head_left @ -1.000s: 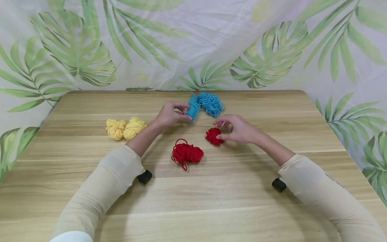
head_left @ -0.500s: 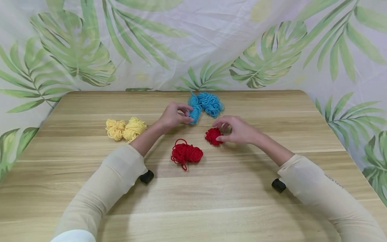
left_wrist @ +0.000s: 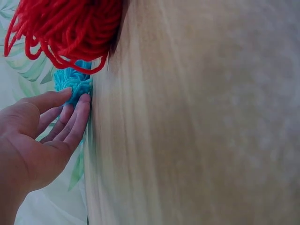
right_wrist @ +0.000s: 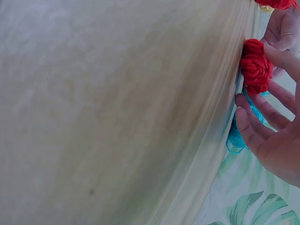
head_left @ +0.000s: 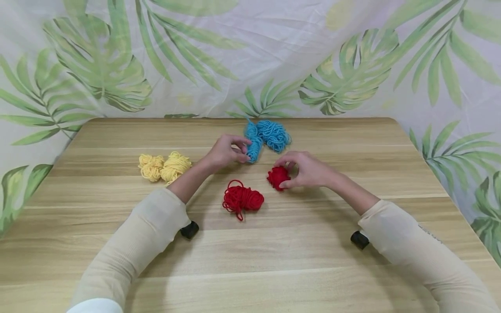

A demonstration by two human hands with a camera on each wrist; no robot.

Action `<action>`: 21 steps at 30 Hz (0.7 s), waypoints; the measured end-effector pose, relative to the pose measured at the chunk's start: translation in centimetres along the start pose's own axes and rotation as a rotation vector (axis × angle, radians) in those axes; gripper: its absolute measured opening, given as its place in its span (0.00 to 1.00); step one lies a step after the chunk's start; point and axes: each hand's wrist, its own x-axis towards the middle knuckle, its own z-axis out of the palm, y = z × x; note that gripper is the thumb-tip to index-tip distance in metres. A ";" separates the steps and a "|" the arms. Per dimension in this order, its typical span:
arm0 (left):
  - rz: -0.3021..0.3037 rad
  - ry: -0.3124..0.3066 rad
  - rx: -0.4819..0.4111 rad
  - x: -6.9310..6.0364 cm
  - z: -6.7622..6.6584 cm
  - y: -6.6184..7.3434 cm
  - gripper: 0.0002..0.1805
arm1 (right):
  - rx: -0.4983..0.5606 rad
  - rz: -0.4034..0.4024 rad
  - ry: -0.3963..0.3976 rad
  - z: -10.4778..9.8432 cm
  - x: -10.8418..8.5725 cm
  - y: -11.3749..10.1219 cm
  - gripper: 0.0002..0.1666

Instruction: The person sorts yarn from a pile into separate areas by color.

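Two blue yarn bundles lie side by side at the back middle of the table. My left hand [head_left: 227, 151] holds the near end of the left one, a long blue yarn bundle [head_left: 254, 145], between thumb and fingertips; the left wrist view shows this blue yarn [left_wrist: 75, 86] at the fingertips. The other, looser blue yarn bundle [head_left: 273, 135] lies against it on the right. With thumb in front and fingers behind, my right hand [head_left: 307, 169] holds a small red yarn ball [head_left: 278, 178], its wound end [right_wrist: 256, 66] visible in the right wrist view.
A second red yarn bundle [head_left: 243, 201] with loose loops lies nearer, between the arms. Two yellow yarn bundles, one of them a rounder yellow bundle [head_left: 151, 167], sit together left of the left forearm. A leaf-patterned cloth [head_left: 270, 56] hangs behind the wooden table [head_left: 274, 265].
My left hand and the long blue bundle have shifted slightly right and nearer. The small red ball has turned a little in my right hand, whose fingers now reach further round it.
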 end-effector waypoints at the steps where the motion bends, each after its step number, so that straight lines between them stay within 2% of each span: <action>1: 0.003 0.000 0.011 0.0 0.0 0.0 0.25 | -0.006 -0.002 -0.004 0.0 0.0 0.0 0.30; 7: 0.014 -0.007 0.053 -0.3 -0.3 0.0 0.25 | -0.037 0.006 -0.016 0.0 0.0 -0.1 0.33; 14: 0.017 -0.026 0.044 -0.6 -0.5 0.1 0.25 | -0.056 -0.001 -0.018 0.1 0.1 -0.2 0.29; 21: 0.019 -0.027 0.081 -1.2 -0.8 0.4 0.26 | -0.091 -0.018 -0.016 0.1 0.3 -0.3 0.26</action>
